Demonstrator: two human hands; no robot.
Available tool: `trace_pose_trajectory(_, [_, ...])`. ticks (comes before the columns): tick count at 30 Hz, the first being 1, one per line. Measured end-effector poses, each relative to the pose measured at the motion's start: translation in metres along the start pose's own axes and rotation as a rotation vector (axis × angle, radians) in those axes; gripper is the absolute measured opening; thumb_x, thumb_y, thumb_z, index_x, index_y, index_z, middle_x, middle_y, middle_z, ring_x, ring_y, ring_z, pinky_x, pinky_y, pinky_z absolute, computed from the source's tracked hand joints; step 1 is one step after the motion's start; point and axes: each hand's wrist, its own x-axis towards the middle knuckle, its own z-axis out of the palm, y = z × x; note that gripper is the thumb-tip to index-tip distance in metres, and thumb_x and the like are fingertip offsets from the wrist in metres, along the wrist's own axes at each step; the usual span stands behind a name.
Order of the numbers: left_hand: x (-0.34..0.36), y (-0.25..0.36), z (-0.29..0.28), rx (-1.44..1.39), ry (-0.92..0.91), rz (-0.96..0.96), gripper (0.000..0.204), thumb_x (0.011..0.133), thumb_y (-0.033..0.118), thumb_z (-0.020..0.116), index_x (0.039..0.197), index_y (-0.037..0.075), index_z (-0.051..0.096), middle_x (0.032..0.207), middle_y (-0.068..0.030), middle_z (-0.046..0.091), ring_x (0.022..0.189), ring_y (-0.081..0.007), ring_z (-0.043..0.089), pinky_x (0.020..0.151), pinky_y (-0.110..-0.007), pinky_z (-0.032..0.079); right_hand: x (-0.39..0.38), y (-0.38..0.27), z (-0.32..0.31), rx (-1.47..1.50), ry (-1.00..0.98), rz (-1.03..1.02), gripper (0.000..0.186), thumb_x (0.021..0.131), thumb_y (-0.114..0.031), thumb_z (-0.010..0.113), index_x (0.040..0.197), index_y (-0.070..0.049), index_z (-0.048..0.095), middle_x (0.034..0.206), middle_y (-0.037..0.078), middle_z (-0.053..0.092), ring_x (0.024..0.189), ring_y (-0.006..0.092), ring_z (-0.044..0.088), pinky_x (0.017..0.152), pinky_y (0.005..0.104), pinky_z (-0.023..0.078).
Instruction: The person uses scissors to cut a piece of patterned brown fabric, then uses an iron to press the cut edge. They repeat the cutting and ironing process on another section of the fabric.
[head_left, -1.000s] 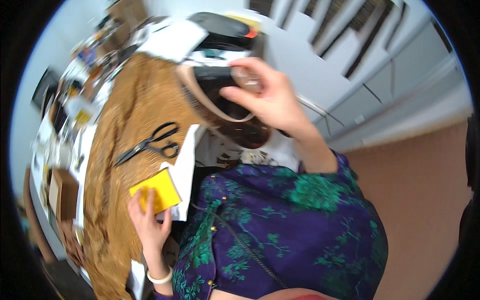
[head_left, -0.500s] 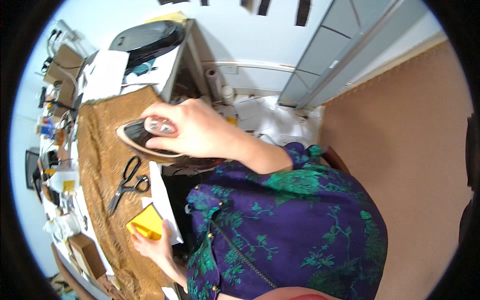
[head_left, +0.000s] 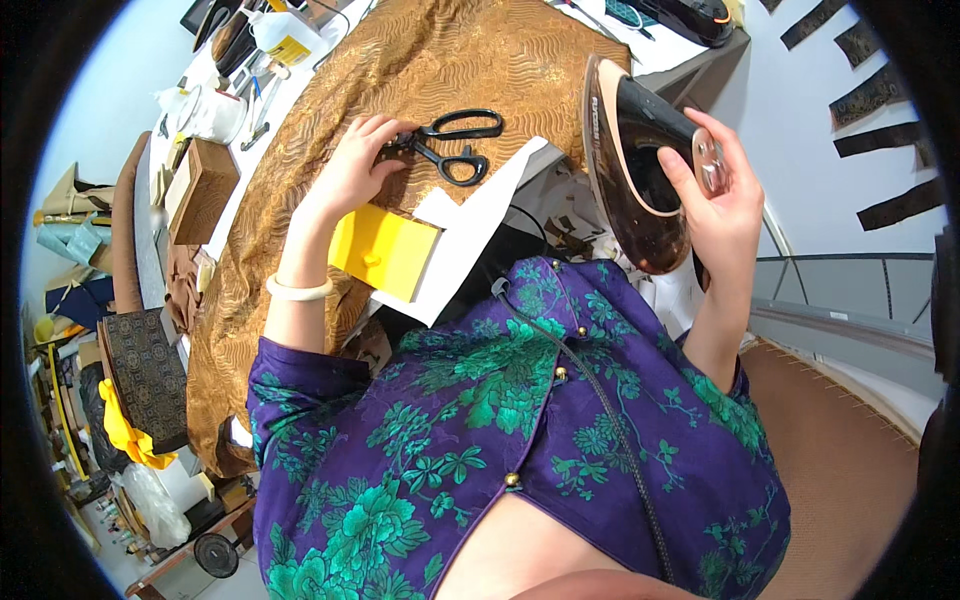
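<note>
My right hand (head_left: 722, 195) is wrapped round the handle of a brown and black clothes iron (head_left: 640, 200), held up off the cloth near the table's edge. On the brown-gold patterned cloth (head_left: 520, 60) lies a pair of black-handled scissors (head_left: 460, 150). My left hand (head_left: 362, 165) closes its fingers and thumb about their blade end, hiding the blades. A folded yellow piece of cloth or paper (head_left: 395, 250) lies just below that hand, partly on a white sheet (head_left: 465, 250) at the near edge.
A white bottle (head_left: 285, 38), a white tub (head_left: 215, 115) and a wooden box (head_left: 207, 190) stand along the far left side. Dark patterned fabric (head_left: 145, 370) hangs at the left. Dark strips (head_left: 880, 140) are fixed to the wall at right.
My left hand has let go of the yellow piece and moved to the scissors. My right hand has lifted the iron from the cloth. The head view has turned left.
</note>
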Motion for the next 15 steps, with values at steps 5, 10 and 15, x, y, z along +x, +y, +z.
trace_pose_trajectory(5, [0.021,-0.024,0.012,0.043,0.083,0.046,0.028,0.086,0.003,0.070,0.114,0.001,0.065,0.106,-0.0156,0.062,0.112,-0.0374,0.056,0.098,-0.044,0.047,-0.004,-0.008,-0.010,-0.043,0.004,0.111,0.038,0.089,-0.014,0.081,0.123,-0.006,0.066,0.086,-0.002,0.062,0.077,0.0049,0.056,0.068,0.0206,0.047])
trace_pose_trajectory(10, [0.041,-0.047,0.022,0.131,0.248,-0.008,0.034,0.087,0.007,0.070,0.120,0.002,0.065,0.115,-0.0159,0.062,0.115,-0.0375,0.056,0.100,-0.043,0.047,-0.004,-0.020,-0.011,-0.103,-0.012,0.079,0.042,0.088,-0.014,0.081,0.126,-0.005,0.065,0.087,-0.001,0.063,0.076,0.0056,0.057,0.067,0.0232,0.049])
trace_pose_trajectory(15, [0.032,0.005,0.015,0.139,0.490,-0.034,0.052,0.094,0.019,0.072,0.141,0.006,0.054,0.131,-0.0192,0.058,0.122,-0.0389,0.054,0.106,-0.044,0.044,-0.005,-0.021,-0.020,-0.119,-0.006,0.088,0.045,0.084,-0.015,0.084,0.125,-0.008,0.066,0.085,0.001,0.064,0.071,0.0061,0.055,0.065,0.0254,0.049])
